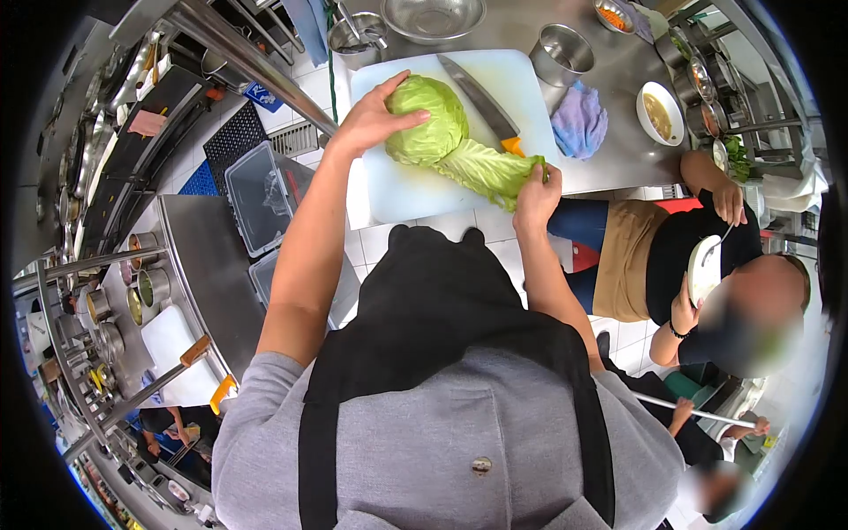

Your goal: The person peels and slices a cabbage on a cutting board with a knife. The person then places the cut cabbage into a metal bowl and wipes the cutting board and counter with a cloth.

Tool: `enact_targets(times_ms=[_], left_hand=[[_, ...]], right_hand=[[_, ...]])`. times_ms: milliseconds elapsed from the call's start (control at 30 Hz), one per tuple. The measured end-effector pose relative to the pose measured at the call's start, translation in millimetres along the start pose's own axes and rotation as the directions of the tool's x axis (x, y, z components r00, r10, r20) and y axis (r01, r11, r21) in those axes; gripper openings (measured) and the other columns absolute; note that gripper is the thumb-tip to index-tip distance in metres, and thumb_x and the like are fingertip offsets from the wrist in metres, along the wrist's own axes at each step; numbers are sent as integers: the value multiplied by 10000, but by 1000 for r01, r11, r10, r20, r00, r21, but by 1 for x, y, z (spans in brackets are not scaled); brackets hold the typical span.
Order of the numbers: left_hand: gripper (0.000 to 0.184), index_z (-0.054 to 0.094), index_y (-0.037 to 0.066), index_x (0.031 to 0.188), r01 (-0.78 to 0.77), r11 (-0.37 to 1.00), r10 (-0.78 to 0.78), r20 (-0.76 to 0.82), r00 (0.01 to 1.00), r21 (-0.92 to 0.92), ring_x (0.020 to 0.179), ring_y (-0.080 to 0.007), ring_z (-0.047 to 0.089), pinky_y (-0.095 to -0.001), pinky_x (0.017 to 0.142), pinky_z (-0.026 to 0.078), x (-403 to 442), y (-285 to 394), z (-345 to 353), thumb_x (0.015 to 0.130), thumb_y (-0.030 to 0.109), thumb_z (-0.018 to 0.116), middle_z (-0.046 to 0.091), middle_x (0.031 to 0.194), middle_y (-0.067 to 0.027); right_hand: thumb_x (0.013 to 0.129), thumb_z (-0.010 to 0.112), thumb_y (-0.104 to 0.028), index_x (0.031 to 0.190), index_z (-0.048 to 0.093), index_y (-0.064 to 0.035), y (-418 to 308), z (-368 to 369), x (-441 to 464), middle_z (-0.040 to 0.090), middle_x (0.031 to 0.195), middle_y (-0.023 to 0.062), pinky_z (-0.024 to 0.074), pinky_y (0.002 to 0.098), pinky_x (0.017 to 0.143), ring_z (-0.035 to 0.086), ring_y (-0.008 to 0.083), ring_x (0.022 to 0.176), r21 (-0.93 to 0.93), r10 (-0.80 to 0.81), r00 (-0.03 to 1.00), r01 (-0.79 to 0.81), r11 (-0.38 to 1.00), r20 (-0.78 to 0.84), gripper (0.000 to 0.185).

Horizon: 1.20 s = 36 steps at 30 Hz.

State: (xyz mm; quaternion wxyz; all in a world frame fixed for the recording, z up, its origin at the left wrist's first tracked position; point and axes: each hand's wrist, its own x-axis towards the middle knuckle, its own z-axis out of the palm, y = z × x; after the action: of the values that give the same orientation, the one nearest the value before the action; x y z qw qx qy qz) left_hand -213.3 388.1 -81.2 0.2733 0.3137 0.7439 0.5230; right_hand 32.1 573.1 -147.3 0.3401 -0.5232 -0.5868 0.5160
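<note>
A pale green head of cabbage (422,117) rests on the white cutting board (411,193). My left hand (375,121) grips it from the left, thumb across the top and fingers round the far side. One long outer leaf (484,172) stretches from the cabbage's lower right towards me. The end of this leaf is pinched in my right hand (537,196), near the board's right edge; the fingertips are partly hidden. Just beyond the leaf lies a large knife (481,99) with an orange handle, its blade pointing away to the upper left.
Right of the board are a purple-blue cloth (579,120), a steel pot (563,55) and a white bowl (660,113). Behind it stand a metal colander (433,19) and a pot with utensils (357,40). A person (707,238) close on my right holds a bowl and a spoon.
</note>
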Motion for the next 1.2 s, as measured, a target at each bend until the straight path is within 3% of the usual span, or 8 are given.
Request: enact_targets(times_ms=[200,267,467,633,800,833,900,1200], left_hand=[[1004,466,34,1523,75,987,-63,-90,994,141,1336,-333,552,-390,1140,439,-1,11,16,709,400,927,527,1465,-221],[971,491,93,1510,-171,936,159,64,985,307,1376,-355,503,-406,1164,413,-16,28,17,687,375,920,476,1497,-205],[1059,408,152,1568,-153,898,96,156,983,412,1452,-419,372,-469,1211,358,-40,56,40,636,269,900,403,1557,-170],[1144,316,154,1608,-198,868,156,128,979,455,1454,-429,352,-467,1223,342,-43,56,50,633,262,905,362,1586,-168],[1127,332,156,1600,-182,854,134,132,982,488,1461,-412,350,-470,1216,354,-52,55,43,637,239,911,353,1587,-168],[1113,339,157,1595,-188,845,136,138,981,501,1461,-402,361,-463,1209,365,-53,55,42,644,223,913,353,1586,-167],[1117,340,151,1592,-218,836,158,160,974,503,1457,-419,348,-476,1211,361,-54,55,46,637,236,913,347,1582,-170],[1060,367,67,1546,-169,856,204,-19,979,489,1435,-426,368,-474,1200,371,-62,41,53,665,255,925,353,1534,-213]], right_hand=[[1030,632,-381,1231,660,16,-44,11,5,681,1086,199,492,385,922,641,271,991,-17,-166,926,183,983,340,446],[986,675,-469,1320,672,-32,-51,34,19,669,1062,200,502,389,928,653,290,992,23,-354,821,385,923,448,550],[901,751,-517,1235,761,-98,-98,58,1,620,1010,170,523,392,882,655,301,965,-147,-268,732,449,881,626,537],[933,736,-417,1137,795,-74,-69,61,8,677,864,161,527,387,814,666,285,851,-35,-316,833,371,928,454,403],[948,746,-251,1030,797,-59,-60,48,12,636,790,55,467,284,699,558,125,745,141,23,938,-75,987,345,214],[948,746,-251,1030,797,-59,-70,47,7,636,790,55,467,284,699,558,125,745,143,25,940,-78,987,341,214],[936,733,-267,981,772,-17,-83,51,-10,695,792,133,499,354,671,611,208,689,28,-429,793,464,885,433,257],[1002,618,-193,1018,702,71,-26,60,10,712,902,169,519,379,760,651,240,800,84,-63,991,53,995,121,277]])
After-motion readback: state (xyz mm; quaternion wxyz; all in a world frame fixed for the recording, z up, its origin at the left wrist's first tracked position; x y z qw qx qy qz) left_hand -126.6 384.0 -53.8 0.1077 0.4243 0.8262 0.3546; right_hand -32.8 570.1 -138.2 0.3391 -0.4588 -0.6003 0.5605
